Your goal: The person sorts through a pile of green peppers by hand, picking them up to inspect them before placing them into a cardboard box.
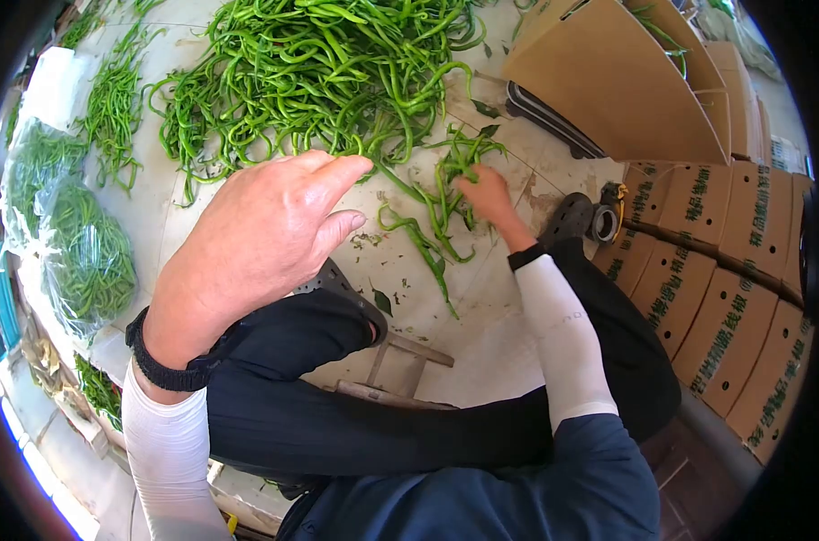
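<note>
A large heap of long green chili peppers (328, 68) lies on the pale floor in front of me. My left hand (260, 234) hangs over the near edge of this heap, its thumb and index finger apart, with nothing seen between them; its other fingers are mostly hidden. To the right, my right hand (490, 197) is closed at a smaller bunch of green chili peppers (452, 185), its fingertips on them. Several peppers from this bunch trail along the floor toward my foot.
An open cardboard box (617, 81) stands at upper right, beyond stacked printed cartons (707, 307). A tape roll (605, 223) sits beside my right shoe (569, 216). At left are clear bags of peppers (85, 252) and another pepper row (116, 104). A wooden stool (396, 374) shows below.
</note>
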